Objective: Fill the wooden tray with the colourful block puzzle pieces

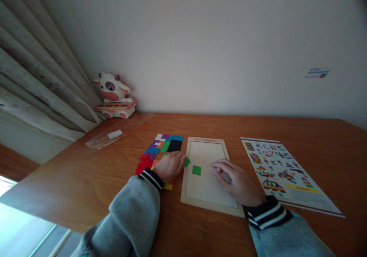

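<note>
My left hand (169, 166) is closed on a green square tile (187, 161), held at the left edge of a shallow wooden tray (233, 210). Beneath and behind that hand lies a group of coloured puzzle pieces (145, 163) in red, blue, purple, orange, black and other colours, partly covered by it. A second green square (196, 170) lies flat inside the tray, left of its middle. Over the tray's right half hovers my right hand (233, 180), fingers loosely curved, thumb and forefinger apart with nothing visible between them.
To the right lies a printed pattern sheet (282, 173) with small coloured figures. A toy cow with a keyboard (114, 95) stands at the back left, near the curtain (37, 65). A clear plastic bag (99, 140) with a white label lies before it on the wooden table (86, 188).
</note>
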Motion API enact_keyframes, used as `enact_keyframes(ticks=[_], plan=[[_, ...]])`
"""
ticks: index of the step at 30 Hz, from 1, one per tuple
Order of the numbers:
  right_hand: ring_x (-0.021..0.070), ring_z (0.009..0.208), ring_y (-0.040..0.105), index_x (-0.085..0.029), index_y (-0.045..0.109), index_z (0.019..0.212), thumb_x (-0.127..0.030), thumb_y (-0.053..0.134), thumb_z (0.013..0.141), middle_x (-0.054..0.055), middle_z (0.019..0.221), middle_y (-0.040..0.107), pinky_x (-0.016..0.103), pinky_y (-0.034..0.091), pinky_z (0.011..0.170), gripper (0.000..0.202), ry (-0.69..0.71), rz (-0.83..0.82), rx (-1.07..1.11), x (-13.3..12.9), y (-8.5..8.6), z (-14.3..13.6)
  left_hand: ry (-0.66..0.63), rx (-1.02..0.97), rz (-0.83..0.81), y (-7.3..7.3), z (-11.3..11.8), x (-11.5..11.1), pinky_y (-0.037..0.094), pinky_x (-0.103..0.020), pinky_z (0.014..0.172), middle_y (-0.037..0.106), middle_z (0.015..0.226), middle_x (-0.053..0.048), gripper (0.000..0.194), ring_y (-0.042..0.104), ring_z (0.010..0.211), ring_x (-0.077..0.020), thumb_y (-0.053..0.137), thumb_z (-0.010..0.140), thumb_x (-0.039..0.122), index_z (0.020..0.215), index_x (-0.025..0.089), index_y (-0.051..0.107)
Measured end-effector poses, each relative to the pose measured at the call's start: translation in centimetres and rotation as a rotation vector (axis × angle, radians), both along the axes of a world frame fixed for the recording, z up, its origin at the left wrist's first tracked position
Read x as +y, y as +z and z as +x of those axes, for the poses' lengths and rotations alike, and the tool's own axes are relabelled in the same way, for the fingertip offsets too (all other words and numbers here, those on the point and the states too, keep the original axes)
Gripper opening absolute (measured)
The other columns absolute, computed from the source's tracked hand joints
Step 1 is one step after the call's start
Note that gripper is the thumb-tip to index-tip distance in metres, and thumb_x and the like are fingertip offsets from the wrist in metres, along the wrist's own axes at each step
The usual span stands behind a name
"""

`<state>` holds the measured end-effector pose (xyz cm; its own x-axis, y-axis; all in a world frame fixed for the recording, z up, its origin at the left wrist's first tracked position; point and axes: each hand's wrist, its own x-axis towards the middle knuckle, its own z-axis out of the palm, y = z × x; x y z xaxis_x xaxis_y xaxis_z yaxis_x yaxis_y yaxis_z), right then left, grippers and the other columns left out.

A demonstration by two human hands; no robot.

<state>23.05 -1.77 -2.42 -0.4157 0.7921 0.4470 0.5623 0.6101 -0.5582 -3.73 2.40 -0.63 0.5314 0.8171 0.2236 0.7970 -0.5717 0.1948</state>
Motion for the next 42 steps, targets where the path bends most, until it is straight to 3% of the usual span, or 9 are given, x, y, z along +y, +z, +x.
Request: enact_keyframes(ticks=[7, 11, 19, 22, 27, 30, 36, 42], plan=[[0.0161, 0.083, 0.064, -0.022, 0.066, 0.103, -0.031, 0.058, 0.096, 0.004, 0.093, 0.068, 0.03, 0.052, 0.078, 0.015, 0.114, -0.119, 0.076, -0.7, 0.8, -0.9, -0.251, -0.269, -0.153, 0.7, 3.1, -3.0, 0.045, -0.025, 0.07, 0.057, 0.08, -0.004, 0.037, 0.054, 0.072, -0.0148, 0.025, 0.105, 0.028, 0.08, 0.018, 0.05], [0.0153, 0.08, 0.063, -0.021, 0.066, 0.091, -0.029, 0.052, 0.098, 0.003, 0.086, 0.067, 0.028, 0.05, 0.075, 0.018, 0.143, -0.138, 0.146, -0.9, 1.1, -1.3, -0.278, -0.256, -0.196, 1.1, 3.3, -3.3, 0.045, -0.026, 0.072, 0.057, 0.081, -0.005, 0.037, 0.054, 0.074, -0.0152, 0.024, 0.105, 0.029, 0.08, 0.018, 0.05], [0.015, 0.076, 0.061, -0.021, 0.065, 0.087, -0.03, 0.055, 0.096, 0.003, 0.082, 0.066, 0.028, 0.049, 0.071, 0.016, 0.16, -0.191, 0.171, -1.2, 1.5, -1.7, -0.314, -0.161, -0.149, 1.0, 3.3, -3.4, 0.046, -0.027, 0.075, 0.061, 0.085, -0.006, 0.04, 0.057, 0.079, -0.0163, 0.023, 0.105, 0.032, 0.083, 0.018, 0.054], [0.0153, 0.075, 0.06, -0.021, 0.063, 0.085, -0.03, 0.053, 0.096, 0.002, 0.08, 0.064, 0.028, 0.048, 0.07, 0.018, 0.11, -0.178, 0.152, -1.1, 1.3, -1.4, -0.185, -0.088, -0.064, 1.2, 2.9, -3.0, 0.046, -0.028, 0.077, 0.063, 0.086, -0.006, 0.042, 0.059, 0.081, -0.0174, 0.024, 0.105, 0.035, 0.085, 0.018, 0.056], [0.0158, 0.069, 0.056, -0.021, 0.059, 0.079, -0.028, 0.051, 0.095, 0.001, 0.073, 0.059, 0.029, 0.044, 0.066, 0.019, 0.001, -0.084, 0.028, -0.5, 1.0, 0.1, 0.372, 0.13, 0.076, 1.8, 0.4, -1.2, 0.047, -0.033, 0.077, 0.066, 0.088, -0.011, 0.048, 0.064, 0.085, -0.0231, 0.028, 0.103, 0.048, 0.084, 0.017, 0.059], [0.0162, 0.065, 0.053, -0.022, 0.057, 0.075, -0.026, 0.052, 0.093, 0.001, 0.069, 0.057, 0.03, 0.041, 0.062, 0.019, -0.013, -0.023, -0.11, -0.2, 1.1, 1.5, 0.588, 0.218, 0.05, 1.8, -1.5, -0.2, 0.049, -0.035, 0.075, 0.069, 0.092, -0.014, 0.057, 0.067, 0.088, -0.0275, 0.027, 0.099, 0.059, 0.088, 0.015, 0.062], [0.0168, 0.065, 0.055, -0.022, 0.058, 0.076, -0.026, 0.05, 0.094, 0.002, 0.07, 0.06, 0.03, 0.042, 0.061, 0.02, 0.011, -0.029, -0.169, 0.2, 1.3, 3.6, 0.704, 0.279, -0.037, 0.6, -2.2, 0.3, 0.051, -0.038, 0.075, 0.071, 0.094, -0.017, 0.071, 0.07, 0.09, -0.0321, 0.025, 0.093, 0.071, 0.094, 0.012, 0.066], [0.0174, 0.069, 0.058, -0.022, 0.064, 0.083, -0.027, 0.051, 0.096, 0.003, 0.076, 0.064, 0.032, 0.045, 0.066, 0.019, -0.018, -0.01, -0.199, 0.4, 1.0, 3.1, 0.73, 0.32, -0.074, 0.3, -2.0, 0.3, 0.053, -0.04, 0.073, 0.071, 0.097, -0.019, 0.074, 0.07, 0.091, -0.0344, 0.028, 0.091, 0.073, 0.099, 0.011, 0.067]])
